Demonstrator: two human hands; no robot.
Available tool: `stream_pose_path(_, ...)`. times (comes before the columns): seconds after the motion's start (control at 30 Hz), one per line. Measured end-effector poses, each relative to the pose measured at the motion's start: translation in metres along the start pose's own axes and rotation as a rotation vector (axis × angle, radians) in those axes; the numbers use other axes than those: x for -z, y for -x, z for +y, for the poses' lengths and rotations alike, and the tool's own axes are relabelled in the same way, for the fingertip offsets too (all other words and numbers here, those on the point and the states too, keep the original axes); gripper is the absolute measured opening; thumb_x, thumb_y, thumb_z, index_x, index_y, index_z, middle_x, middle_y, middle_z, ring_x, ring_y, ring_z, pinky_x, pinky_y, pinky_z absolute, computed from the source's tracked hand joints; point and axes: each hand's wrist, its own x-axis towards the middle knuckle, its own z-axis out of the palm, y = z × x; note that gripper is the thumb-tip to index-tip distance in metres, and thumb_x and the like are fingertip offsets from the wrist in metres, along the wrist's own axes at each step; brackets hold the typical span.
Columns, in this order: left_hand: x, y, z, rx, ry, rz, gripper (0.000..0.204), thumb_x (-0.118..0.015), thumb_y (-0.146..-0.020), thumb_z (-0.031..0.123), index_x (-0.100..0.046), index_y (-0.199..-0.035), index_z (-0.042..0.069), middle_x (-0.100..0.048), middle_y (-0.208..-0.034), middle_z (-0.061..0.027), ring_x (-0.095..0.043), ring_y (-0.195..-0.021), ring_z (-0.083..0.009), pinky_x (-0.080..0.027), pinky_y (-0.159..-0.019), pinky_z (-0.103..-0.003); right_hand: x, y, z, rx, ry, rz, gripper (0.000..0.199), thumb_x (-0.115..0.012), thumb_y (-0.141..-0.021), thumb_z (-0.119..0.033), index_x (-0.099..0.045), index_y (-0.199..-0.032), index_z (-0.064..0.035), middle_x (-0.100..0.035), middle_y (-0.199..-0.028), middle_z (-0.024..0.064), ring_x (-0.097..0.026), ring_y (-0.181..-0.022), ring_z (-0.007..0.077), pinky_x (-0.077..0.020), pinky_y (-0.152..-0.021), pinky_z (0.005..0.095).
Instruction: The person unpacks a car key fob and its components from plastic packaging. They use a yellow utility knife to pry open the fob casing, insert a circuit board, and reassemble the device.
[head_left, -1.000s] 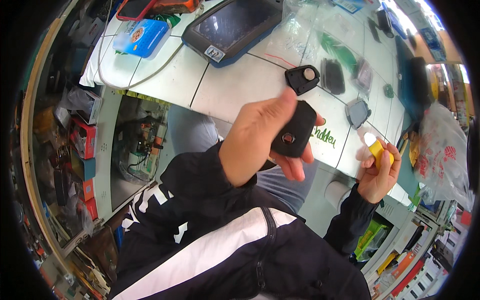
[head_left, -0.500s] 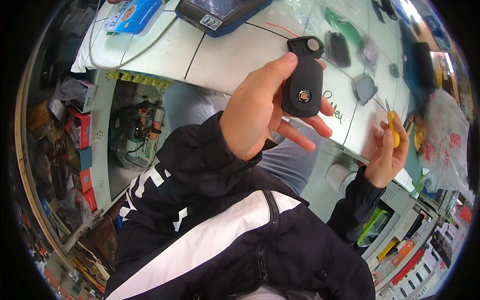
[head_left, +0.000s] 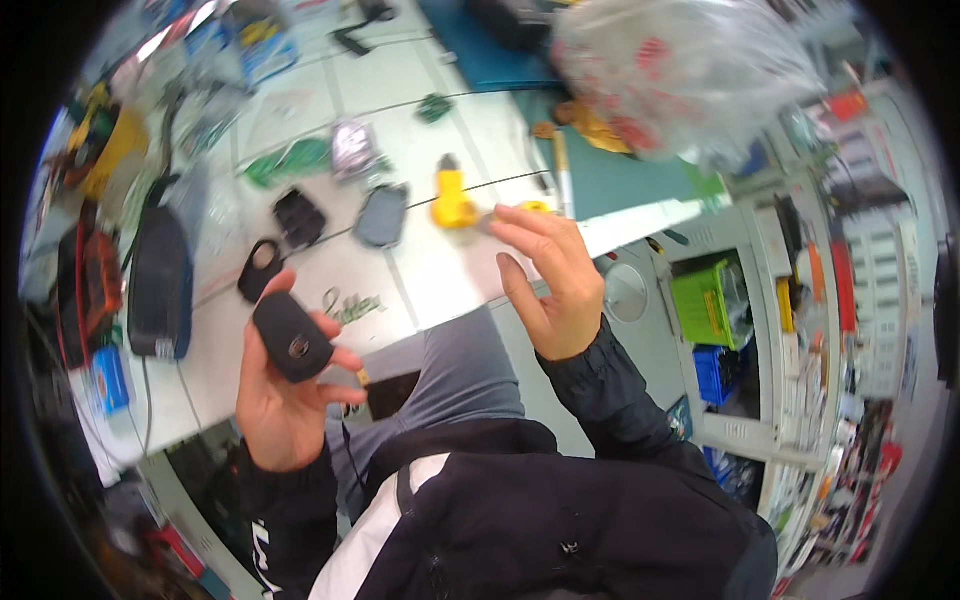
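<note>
In my left hand (head_left: 283, 405) rests a black car key fob (head_left: 292, 337) with a small round emblem, its fingers curled about it. Just beyond the fob shows a dark rounded piece (head_left: 247, 283) with a pale centre; I cannot tell whether it is joined to the fob. My right hand (head_left: 560, 295) hovers over the table's right edge, thumb and fingers apart and nothing visible between them. Behind its fingertips lies a yellow-handled tool (head_left: 536, 207) with a short metal blade, partly hidden. Beside that is another yellow tool (head_left: 453, 200) with a dark tip.
Toward the middle lie a black casing (head_left: 300, 218), a grey casing (head_left: 382, 216) and a green plastic piece (head_left: 290, 162). A dark device (head_left: 162, 285) stands at left. A clear plastic bag (head_left: 680, 75) with red print bulges at far right. Shelves hold a green bin (head_left: 705, 300).
The view has swung to the right. My right hand, which held the yellow-handled tool, is now apart from it, fingers spread. The fob stays in my left hand.
</note>
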Motion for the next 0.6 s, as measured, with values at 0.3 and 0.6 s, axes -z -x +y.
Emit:
stream_pose_path(0.3, -0.023, -0.005, -0.007, 0.074, -0.102, -0.081, 0.051, -0.027, -0.096, 0.040, -0.026, -0.135, 0.008, -0.056, -0.097, -0.0143, -0.064, -0.078, -0.0254, -0.059, -0.055, -0.038, 0.067, 0.004, 0.108, -0.371, -0.019, 0.134, 0.018, -0.055, -0.081, -0.006, -0.064, -0.096, -0.0042, -0.064, -0.089, 0.0094, -0.059, -0.077, 0.0224, -0.0464, -0.068, 0.0318)
stream_pose_path(0.6, -0.031, 0.004, -0.007, 0.058, -0.197, -0.067, 0.053, -0.028, -0.095, 0.041, -0.029, -0.134, 0.006, -0.056, -0.095, -0.0150, -0.064, -0.077, -0.0255, -0.058, -0.055, -0.036, 0.025, -0.067, 0.203, -0.175, 0.836, 0.019, 0.010, -0.059, -0.079, -0.021, -0.065, -0.086, -0.0170, -0.061, -0.084, 0.0065, -0.060, -0.075, 0.0309, -0.0480, -0.065, 0.0428)
